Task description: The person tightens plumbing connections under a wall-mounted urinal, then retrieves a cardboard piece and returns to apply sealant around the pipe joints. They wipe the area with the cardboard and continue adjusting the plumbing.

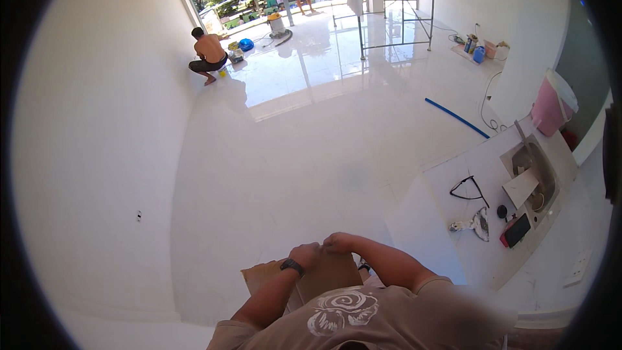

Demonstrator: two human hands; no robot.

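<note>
While the left hand (308,256) and the right hand (337,243) are close together at six o'clock — both closed on the upper edge of the brown cardboard (327,273) — the exact lie of the fingers is too small to tell. The cardboard is right in front of the brown shirt (408,311), its left corner reaching out toward seven o'clock, past the dark watch (293,266) on the left arm.

Toward four o'clock, a white-smeared, trowel-like tool (481,224) lies on the white surface (447,178), with a black-framed object (461,180) near it. At three o'clock is a metal sink (549,175); between two and three stands a pink bucket (552,107), and a blue tube (457,118) lies on the pale floor (278,175), well apart from the hands. A metal scaffold (396,45) is at one o'clock — and between ten and eleven a person (208,50) crouches by the white wall (97,155).
</note>
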